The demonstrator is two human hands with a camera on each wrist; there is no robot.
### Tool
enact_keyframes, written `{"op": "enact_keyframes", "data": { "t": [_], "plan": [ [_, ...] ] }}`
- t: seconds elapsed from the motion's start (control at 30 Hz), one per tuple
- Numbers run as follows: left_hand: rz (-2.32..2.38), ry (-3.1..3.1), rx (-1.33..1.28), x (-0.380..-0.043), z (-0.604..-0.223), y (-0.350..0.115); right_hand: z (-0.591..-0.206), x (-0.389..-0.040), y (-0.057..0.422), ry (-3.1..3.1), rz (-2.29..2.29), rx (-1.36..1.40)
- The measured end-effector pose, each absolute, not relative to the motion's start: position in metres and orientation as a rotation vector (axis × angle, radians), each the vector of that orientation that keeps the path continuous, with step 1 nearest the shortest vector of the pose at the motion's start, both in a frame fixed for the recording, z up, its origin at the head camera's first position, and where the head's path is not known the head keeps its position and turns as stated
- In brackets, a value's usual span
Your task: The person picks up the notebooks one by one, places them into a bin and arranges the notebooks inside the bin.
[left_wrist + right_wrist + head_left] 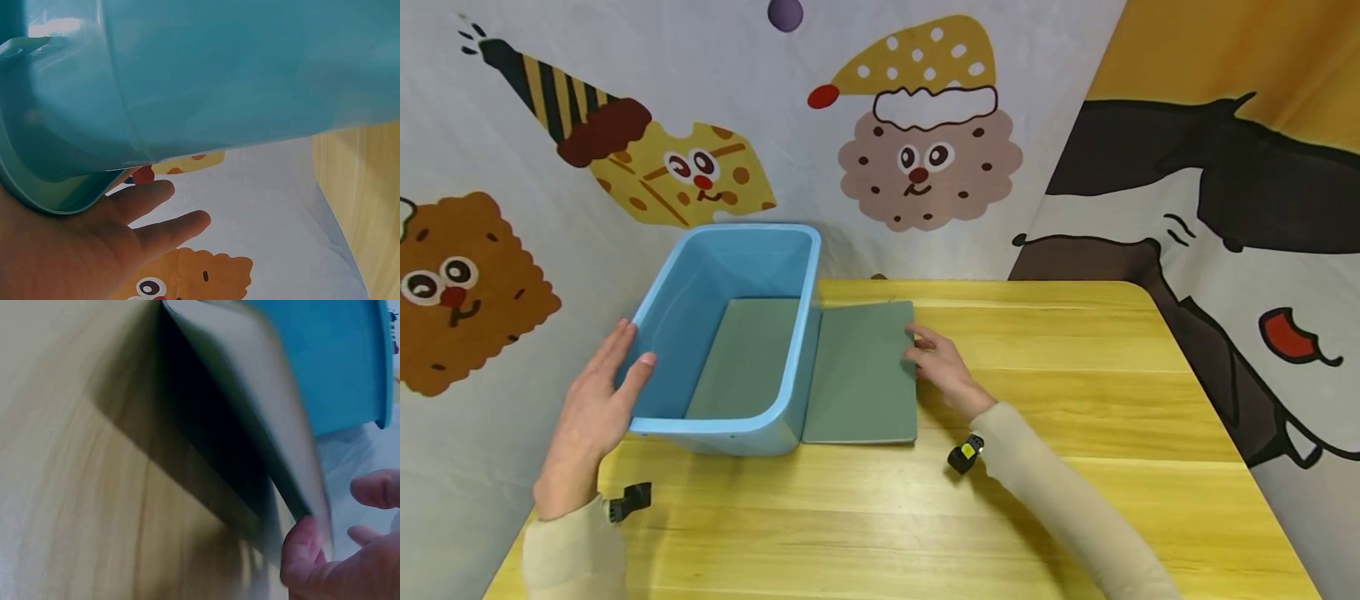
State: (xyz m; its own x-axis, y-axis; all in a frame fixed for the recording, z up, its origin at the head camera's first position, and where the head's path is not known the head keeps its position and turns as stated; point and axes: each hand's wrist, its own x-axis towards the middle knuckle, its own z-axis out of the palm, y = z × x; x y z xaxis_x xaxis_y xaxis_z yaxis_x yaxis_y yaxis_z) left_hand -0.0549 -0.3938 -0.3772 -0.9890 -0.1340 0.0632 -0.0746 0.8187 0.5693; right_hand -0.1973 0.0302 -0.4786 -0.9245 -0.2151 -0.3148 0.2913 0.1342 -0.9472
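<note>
The left hand rests at the near left corner of a blue plastic bin, its thumb over the rim and its fingers along the outside. In the left wrist view, those fingers extend fairly straight below the rim. A grey-green notebook lies against the bin's right side. The right hand pinches the notebook's right edge. In the right wrist view, this notebook is tilted, with that edge raised off the table. Another grey-green notebook lies flat on the bin's floor.
A wooden table carries the bin and notebook. Behind it hangs a white cloth printed with cartoon figures. Small black devices sit at both wrists, one by the left sleeve, the other by the right sleeve.
</note>
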Motion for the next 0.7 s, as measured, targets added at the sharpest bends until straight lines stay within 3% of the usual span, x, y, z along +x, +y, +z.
{"op": "enact_keyframes", "data": {
  "t": [0.23, 0.5, 0.7],
  "plan": [
    [-0.904, -2.89, 0.165, -0.055, -0.377, -0.393, -0.461, -0.193, 0.034, 1.907, -1.992, 0.003],
    [-0.902, -2.897, 0.169, -0.056, -0.377, -0.393, -0.448, -0.178, 0.029, 2.203, -1.743, -0.401],
    [-0.903, -2.897, 0.161, -0.055, -0.377, -0.393, -0.445, -0.171, 0.025, 2.36, -1.582, -0.556]
  ]
}}
